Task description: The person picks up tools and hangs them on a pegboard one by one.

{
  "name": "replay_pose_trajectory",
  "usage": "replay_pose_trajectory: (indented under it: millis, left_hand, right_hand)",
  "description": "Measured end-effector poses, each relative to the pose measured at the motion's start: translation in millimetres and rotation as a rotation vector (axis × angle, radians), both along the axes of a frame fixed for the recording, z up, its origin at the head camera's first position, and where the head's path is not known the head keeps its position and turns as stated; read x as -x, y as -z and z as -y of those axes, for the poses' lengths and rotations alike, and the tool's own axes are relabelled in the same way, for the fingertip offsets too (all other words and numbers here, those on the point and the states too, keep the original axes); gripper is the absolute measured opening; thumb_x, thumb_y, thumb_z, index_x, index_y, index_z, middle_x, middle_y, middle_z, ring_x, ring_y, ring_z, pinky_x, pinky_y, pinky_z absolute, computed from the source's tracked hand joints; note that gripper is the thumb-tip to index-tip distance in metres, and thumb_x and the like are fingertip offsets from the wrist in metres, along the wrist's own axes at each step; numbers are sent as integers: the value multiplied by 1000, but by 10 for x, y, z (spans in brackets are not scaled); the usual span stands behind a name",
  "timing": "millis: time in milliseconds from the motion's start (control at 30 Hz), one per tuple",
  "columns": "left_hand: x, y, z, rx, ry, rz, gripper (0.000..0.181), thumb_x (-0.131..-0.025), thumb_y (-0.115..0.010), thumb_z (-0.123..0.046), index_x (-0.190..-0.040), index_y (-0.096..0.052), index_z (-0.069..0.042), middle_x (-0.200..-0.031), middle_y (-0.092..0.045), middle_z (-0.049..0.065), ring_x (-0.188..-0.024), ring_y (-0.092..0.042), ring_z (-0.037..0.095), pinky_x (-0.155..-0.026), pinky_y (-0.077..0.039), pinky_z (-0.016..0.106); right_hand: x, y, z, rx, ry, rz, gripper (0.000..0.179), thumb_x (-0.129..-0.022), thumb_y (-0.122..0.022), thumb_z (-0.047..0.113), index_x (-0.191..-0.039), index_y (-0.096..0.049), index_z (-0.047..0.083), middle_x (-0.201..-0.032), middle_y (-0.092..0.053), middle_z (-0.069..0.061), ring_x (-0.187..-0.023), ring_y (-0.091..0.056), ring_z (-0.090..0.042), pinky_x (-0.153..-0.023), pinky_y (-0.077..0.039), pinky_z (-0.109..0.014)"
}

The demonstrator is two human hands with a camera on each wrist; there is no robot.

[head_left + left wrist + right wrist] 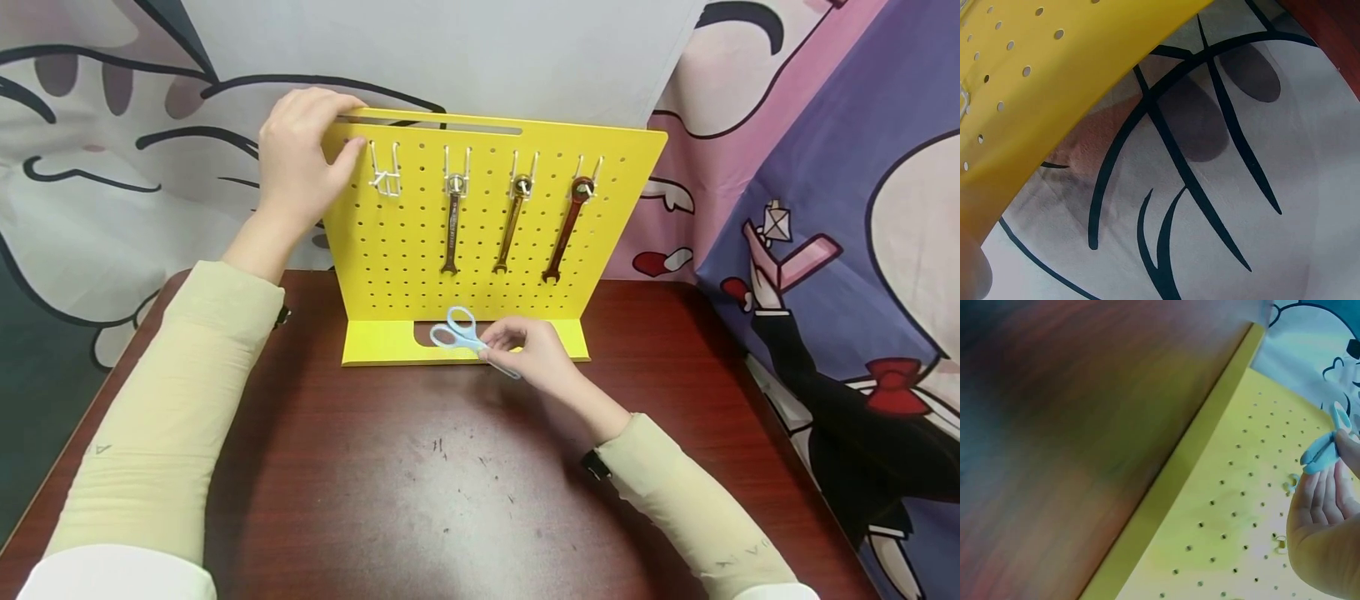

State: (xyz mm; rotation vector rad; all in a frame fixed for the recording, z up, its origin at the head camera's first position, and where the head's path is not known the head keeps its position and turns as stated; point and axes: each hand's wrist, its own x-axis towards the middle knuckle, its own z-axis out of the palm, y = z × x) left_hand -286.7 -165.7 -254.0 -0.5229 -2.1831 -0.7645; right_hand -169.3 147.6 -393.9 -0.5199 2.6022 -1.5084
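A yellow pegboard (405, 233) stands on the table, and my left hand (302, 158) grips its upper left corner with the thumb on the front face. Low in front of the board, my right hand (536, 354) pinches light-blue scissors (471, 339), handle loops pointing left and up. In the right wrist view the scissors (1321, 454) stick out past thumb and fingers. Three wrenches hang on white hooks: a silver one (452, 229), a brassy one (512, 229) and a dark red one (567, 233). The leftmost white hook (386, 182) carries no tool.
The dark reddish wooden table (360, 467) spreads in front of the board. Behind it stands a pale grey panel (487, 58), with cartoon-printed cloth (825, 208) at the sides. A yellow base ledge (375, 343) with a cutout runs along the board's foot.
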Motion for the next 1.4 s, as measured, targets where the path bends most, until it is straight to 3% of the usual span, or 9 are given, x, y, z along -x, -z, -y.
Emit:
replay_pose_trajectory:
  millis: [333, 567, 900, 1200, 1400]
  left_hand:
    - [5, 3, 2, 9, -4, -2, 30, -100, -71, -13, -129, -73, -5, -131, -74, 15, -132, -62, 33, -123, -42, 38]
    - [2, 5, 4, 5, -8, -1, 30, -100, -71, -14, -129, -73, -4, -132, -74, 15, -132, -62, 33, -124, -41, 37]
    - [9, 13, 13, 3, -7, -3, 30, -99, -71, -13, -128, -73, -5, -132, -74, 15, -133, -62, 33, -124, -42, 38]
    - [-2, 12, 9, -11, -8, 5, 30, -99, -72, -12, -128, -74, -5, -130, -75, 16, -133, -62, 33, -124, -42, 38]
    - [3, 12, 5, 2, -7, 1, 30, -99, -72, -12, -128, -73, -5, -131, -74, 16, -133, -62, 34, -124, -42, 38]
  right_hand:
    - [88, -202, 306, 151, 6, -14, 17, -88, -84, 3, -104, -77, 0, -92, -77, -17, -76, -70, -11, -70, -61, -21]
    - [179, -345, 548, 242, 10, -128, 18, -88, -82, -1, -105, -76, -5, -95, -78, -22, -77, -69, -6, -75, -62, -22]
    - [313, -579, 828, 373, 52, -198, 18, -90, -82, 1, -107, -76, -4, -95, -77, -22, -78, -68, -6, -78, -62, -26]
    - [420, -779, 1036, 486, 93, -209, 21, -90, -81, -1, -109, -75, -6, -96, -76, -23, -76, -68, -6, -76, -62, -23]
    - [491, -810, 1108, 506, 131, -211, 19, -91, -80, -2, -109, -75, -7, -98, -76, -25, -77, -67, -4, -77, -62, -22]
